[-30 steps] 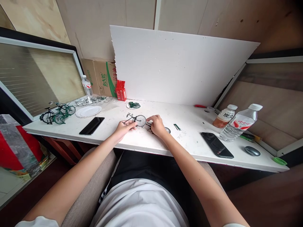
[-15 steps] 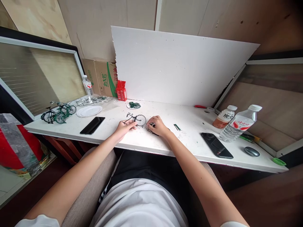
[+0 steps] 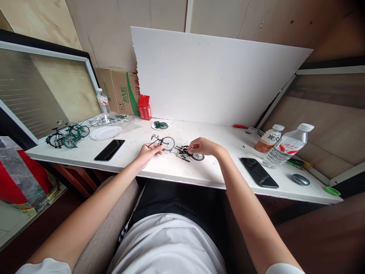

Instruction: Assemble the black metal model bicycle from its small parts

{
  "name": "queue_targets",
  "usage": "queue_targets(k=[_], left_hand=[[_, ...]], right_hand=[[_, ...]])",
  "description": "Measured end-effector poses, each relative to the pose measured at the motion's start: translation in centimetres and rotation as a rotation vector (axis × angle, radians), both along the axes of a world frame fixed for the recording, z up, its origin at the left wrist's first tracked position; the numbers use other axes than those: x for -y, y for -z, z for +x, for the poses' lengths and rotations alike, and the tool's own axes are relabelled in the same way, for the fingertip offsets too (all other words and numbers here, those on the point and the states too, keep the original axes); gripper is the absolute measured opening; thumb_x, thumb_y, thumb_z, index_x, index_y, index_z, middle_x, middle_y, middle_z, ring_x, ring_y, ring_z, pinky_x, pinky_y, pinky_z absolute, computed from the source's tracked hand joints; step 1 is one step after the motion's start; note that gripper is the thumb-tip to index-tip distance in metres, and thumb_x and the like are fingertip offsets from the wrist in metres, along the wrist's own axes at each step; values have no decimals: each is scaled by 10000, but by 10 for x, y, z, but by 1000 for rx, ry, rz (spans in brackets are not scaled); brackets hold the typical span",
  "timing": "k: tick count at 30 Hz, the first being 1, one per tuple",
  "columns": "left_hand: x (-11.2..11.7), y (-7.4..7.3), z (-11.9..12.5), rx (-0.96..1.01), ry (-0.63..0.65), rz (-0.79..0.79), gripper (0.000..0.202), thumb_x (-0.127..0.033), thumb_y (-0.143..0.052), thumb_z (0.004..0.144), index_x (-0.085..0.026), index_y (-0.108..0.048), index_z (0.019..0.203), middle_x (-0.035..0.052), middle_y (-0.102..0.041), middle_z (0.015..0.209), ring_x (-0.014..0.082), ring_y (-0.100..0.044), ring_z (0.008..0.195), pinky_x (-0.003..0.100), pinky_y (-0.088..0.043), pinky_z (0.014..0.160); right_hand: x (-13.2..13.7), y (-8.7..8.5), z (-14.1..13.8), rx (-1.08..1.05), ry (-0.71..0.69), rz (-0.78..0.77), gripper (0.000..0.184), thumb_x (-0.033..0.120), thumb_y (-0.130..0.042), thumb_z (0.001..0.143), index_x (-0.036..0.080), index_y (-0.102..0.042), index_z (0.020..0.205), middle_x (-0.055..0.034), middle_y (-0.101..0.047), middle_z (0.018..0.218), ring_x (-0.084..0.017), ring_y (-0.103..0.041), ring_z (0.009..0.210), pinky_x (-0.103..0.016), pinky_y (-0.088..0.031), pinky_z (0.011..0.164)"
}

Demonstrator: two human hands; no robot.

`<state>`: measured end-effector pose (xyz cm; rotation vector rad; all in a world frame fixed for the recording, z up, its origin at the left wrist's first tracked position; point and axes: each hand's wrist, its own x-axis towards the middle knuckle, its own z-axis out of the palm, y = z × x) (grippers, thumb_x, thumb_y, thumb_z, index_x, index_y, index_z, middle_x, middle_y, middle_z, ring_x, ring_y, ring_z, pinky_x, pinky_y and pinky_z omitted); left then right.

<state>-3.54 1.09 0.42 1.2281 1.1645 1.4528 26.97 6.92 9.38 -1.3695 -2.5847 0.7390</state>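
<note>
Left of the loose black parts [image 3: 185, 151], the left hand [image 3: 148, 154] pinches the model bicycle [image 3: 167, 143] low, seemingly to leave its top clear; the right hand [image 3: 203, 146] curls near them, its grip unclear.

My left grip [image 3: 148, 153] holds a small black bicycle [image 3: 167, 143]. Right of it, my right grip [image 3: 204, 145] curls by loose dark parts [image 3: 185, 152] (whether it pinches anything I can't tell) on the white tabletop [image 3: 171, 169]; left of the bicycle lies a phone [image 3: 110, 150].
</note>
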Motion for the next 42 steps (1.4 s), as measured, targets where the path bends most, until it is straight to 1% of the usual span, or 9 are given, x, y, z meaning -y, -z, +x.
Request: queue_targets(k=[4, 13, 18, 23, 28, 32, 35, 39, 42], left_hand=[[4, -4, 2, -2, 5, 4, 456, -519, -955, 642, -157, -733, 807, 72, -745, 843, 186, -692, 723, 300, -484, 673], [9, -9, 6, 4, -3, -7, 499, -542, -968, 618, -151, -732, 819, 68, -734, 863, 178, -685, 716, 305, -488, 679], [3, -4, 4, -8, -18, -7, 516, -561, -968, 613, -151, -737, 824, 73, -740, 862, 177, -685, 712, 291, -487, 657], [0, 0, 2, -31, -17, -10, 512, -569, -956, 628, -154, -747, 844, 86, -753, 877, 185, -693, 720, 293, -486, 657], [0, 0, 2, -31, -13, -12, 477, -542, -952, 652, -155, -752, 847, 78, -752, 865, 180, -696, 717, 288, -481, 660], [1, -1, 2, -51, -6, -4, 470, -541, -947, 659, -153, -750, 837, 72, -744, 834, 184, -698, 717, 286, -475, 657], [2, -1, 3, -59, -7, -6, 468, -541, -946, 662, -152, -751, 832, 69, -741, 827, 182, -694, 714, 287, -479, 661], [2, -1, 3, -64, -5, -6, 470, -539, -948, 661, -148, -761, 844, 72, -740, 827, 183, -691, 719, 285, -481, 655], [1, 0, 3, -66, -9, -6, 477, -542, -948, 655, -149, -761, 849, 77, -748, 822, 188, -693, 713, 291, -483, 654]], right_hand=[[-1, 3, 6, 158, 42, -138, 215, 327, -816, 774, 282, -851, 981, -35, -802, 1016, -199, -686, 827, -252, -432, 598], [-2, 6, -2, 210, 54, -164, 281, 395, -906, 690, 251, -857, 926, -65, -801, 1006, -245, -727, 911, -261, -473, 633], [4, 8, -10, 263, 106, -88, 227, 354, -874, 721, 192, -836, 875, -89, -779, 863, -220, -699, 760, -283, -472, 614], [8, 6, -10, 276, 102, -108, 174, 328, -838, 748, 201, -810, 864, -89, -776, 879, -223, -702, 764, -289, -478, 620], [9, -1, -4, 225, 88, -151, 98, 286, -790, 745, 193, -768, 763, -82, -776, 819, -217, -705, 746, -285, -470, 614], [4, -1, 2, 55, 50, -161, 142, 247, -782, 728, 215, -785, 866, -47, -787, 817, -207, -714, 769, -263, -482, 633], [0, 3, 4, -23, 41, -124, 209, 218, -790, 722, 215, -795, 931, -46, -804, 890, -195, -707, 770, -247, -478, 616], [-2, 6, 3, -34, 52, -59, 333, 234, -763, 777, 244, -827, 1104, -51, -813, 1013, -179, -687, 754, -243, -445, 577], [-4, 8, 2, 3, 80, -70, 325, 270, -739, 823, 261, -843, 1132, -52, -815, 1079, -185, -696, 781, -249, -468, 618]])
